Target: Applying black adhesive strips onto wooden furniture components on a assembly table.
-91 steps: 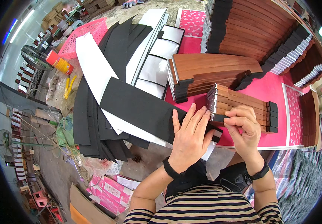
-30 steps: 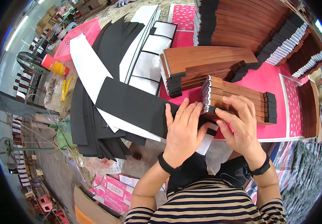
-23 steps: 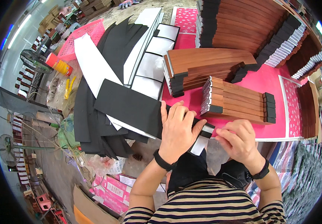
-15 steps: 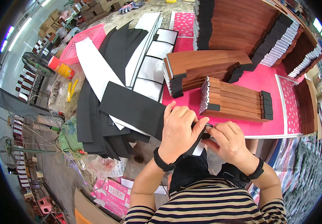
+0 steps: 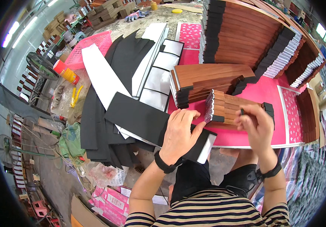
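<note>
A long black foam-like strip [image 5: 138, 113] with a white band [image 5: 207, 148] at its near right end lies across the table's front edge. My left hand [image 5: 180, 130] is over that strip, fingers curled and thumb apart, gripping it close to the white-banded end. My right hand [image 5: 259, 126] is raised over the table's front edge, thumb and fingers pinching a small black piece [image 5: 242, 112]. Just behind that hand sits a block of stacked brown wooden slats [image 5: 229, 104] with black-capped ends, partly hidden by it. A second brown stack [image 5: 212, 75] stands farther back.
Black strips [image 5: 91, 121] and white strips [image 5: 102, 72] overlap at the left, beside a pink basket [image 5: 89, 47]. Tall brown stacks [image 5: 246, 34] line the back right of the pink-covered table [image 5: 242, 135]. A red-yellow can [image 5: 66, 72] stands left.
My right hand has left the strip's end and moved up and right, with a small black piece in its fingers. My left hand stays on the strip. The whole view has shifted slightly.
</note>
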Motion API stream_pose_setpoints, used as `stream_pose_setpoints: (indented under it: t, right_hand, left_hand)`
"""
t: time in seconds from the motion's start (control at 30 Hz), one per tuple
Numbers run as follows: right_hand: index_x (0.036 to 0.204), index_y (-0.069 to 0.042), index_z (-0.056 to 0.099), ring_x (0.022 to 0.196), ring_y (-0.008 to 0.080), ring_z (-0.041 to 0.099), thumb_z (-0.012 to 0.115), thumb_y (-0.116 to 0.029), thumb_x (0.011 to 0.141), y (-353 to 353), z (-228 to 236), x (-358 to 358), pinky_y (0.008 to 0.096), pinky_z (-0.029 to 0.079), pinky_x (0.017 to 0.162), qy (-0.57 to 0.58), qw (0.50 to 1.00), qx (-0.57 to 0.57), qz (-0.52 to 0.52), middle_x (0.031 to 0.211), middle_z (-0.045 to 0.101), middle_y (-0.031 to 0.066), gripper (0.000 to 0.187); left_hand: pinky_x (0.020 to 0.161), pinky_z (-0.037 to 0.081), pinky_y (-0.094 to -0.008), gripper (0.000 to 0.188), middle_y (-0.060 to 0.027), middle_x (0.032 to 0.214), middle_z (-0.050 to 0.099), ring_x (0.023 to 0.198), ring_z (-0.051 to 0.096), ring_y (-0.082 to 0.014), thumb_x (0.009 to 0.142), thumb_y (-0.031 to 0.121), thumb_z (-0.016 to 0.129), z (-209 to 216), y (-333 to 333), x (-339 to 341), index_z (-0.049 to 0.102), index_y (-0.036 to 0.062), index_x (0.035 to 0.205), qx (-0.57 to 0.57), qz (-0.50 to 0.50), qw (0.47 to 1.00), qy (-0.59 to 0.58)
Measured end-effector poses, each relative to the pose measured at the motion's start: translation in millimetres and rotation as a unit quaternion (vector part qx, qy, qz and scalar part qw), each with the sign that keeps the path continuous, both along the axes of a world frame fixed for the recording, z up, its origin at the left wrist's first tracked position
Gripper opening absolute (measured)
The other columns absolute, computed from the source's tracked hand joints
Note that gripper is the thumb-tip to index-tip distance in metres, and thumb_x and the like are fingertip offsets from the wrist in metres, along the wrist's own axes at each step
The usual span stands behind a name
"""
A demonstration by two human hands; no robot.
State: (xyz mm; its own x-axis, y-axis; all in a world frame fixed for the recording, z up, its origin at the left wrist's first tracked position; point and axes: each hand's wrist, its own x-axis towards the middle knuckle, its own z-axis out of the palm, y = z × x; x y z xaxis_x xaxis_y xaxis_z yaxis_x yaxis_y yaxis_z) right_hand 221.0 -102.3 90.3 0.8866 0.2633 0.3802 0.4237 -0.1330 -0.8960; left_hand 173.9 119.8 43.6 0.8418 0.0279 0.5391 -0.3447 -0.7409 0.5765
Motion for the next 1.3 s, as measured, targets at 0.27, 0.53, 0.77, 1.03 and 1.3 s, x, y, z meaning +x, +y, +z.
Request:
stream_pose_setpoints:
  t: [0.27, 0.53, 0.77, 1.03, 1.3]
  right_hand:
    - [0.102, 0.002, 0.069, 0.082, 0.0165, 0.067, 0.067, 0.008, 0.084, 13, -8, 32, 0.0273, 0.055, 0.071, -0.092, 0.981, -0.155, 0.071, 0.091, 0.067, 0.0101, 0.018]
    - [0.109, -0.001, 0.067, 0.095, 0.0136, 0.063, 0.065, 0.011, 0.084, 12, -23, 31, 0.0246, 0.056, 0.075, 0.047, 0.994, -0.050, 0.083, 0.108, 0.057, 0.0069, 0.028]
    - [0.106, -0.001, 0.068, 0.093, 0.0126, 0.063, 0.066, 0.009, 0.082, 18, -18, 24, 0.0240, 0.055, 0.074, -0.002, 0.997, -0.071, 0.031, 0.108, 0.057, 0.0066, 0.027]
    - [0.097, -0.003, 0.072, 0.076, 0.0146, 0.065, 0.076, 0.006, 0.077, 20, -19, 24, 0.0256, 0.053, 0.063, -0.172, 0.967, -0.185, 0.020, 0.093, 0.067, 0.0073, 0.022]
    - [0.092, -0.003, 0.071, 0.075, 0.0156, 0.064, 0.077, 0.005, 0.077, 17, -27, 26, 0.0244, 0.050, 0.063, -0.047, 0.995, -0.080, 0.037, 0.088, 0.067, 0.0071, 0.017]
  left_hand:
    - [0.085, 0.053, -0.0393, 0.038, -0.0123, 0.117, 0.062, 0.098, 0.065, -0.0315, 0.080, 0.009, 0.075, -15, -10, 14, 0.068, 0.0093, 0.117, -0.015, -0.082, 0.995, -0.050]
    - [0.080, 0.055, -0.0372, 0.042, -0.0107, 0.117, 0.064, 0.098, 0.066, -0.0288, 0.075, 0.004, 0.078, -22, -12, 7, 0.069, 0.0121, 0.115, -0.016, -0.095, 0.993, -0.072]
    - [0.078, 0.055, -0.0367, 0.042, -0.0099, 0.116, 0.065, 0.097, 0.066, -0.0283, 0.076, 0.005, 0.077, -23, -14, 8, 0.068, 0.0127, 0.117, -0.007, -0.093, 0.993, -0.076]
    - [0.077, 0.055, -0.0363, 0.040, -0.0100, 0.116, 0.065, 0.095, 0.067, -0.0281, 0.077, 0.005, 0.076, -23, -12, 7, 0.068, 0.0126, 0.116, -0.004, -0.096, 0.992, -0.081]
    - [0.073, 0.055, -0.0350, 0.038, -0.0098, 0.114, 0.065, 0.091, 0.068, -0.0269, 0.077, 0.004, 0.076, -26, -14, 6, 0.070, 0.0118, 0.113, -0.002, -0.093, 0.991, -0.096]
